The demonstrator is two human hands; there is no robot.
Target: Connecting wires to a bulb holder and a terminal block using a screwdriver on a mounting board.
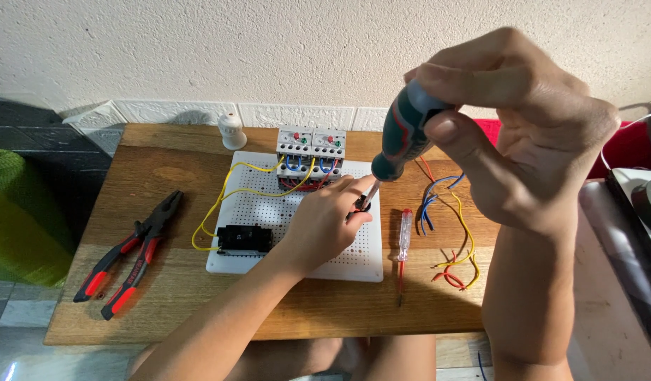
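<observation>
1. The right hand [530,134] is raised close to the camera, fingers wrapped around the dark teal handle of a screwdriver [403,134].
2. The screwdriver's long axis slants down and to the left from that hand; its thin shaft ends at a small black part [361,206] on the white perforated board [339,247].
3. The left hand [325,222] rests on the board directly below the right hand's tool, fingertips pinching that small part. It is the nearer hand to the part.
4. Just beyond the left hand stand two grey relay blocks [311,152], wired with yellow, blue and red leads.
5. To the left hand's left lies one black switch block [245,240]; further left, one pair of red-and-black pliers [131,257].
6. To its right lie one clear-handled tester screwdriver [404,243] and a loose bundle of wires [449,233].
</observation>
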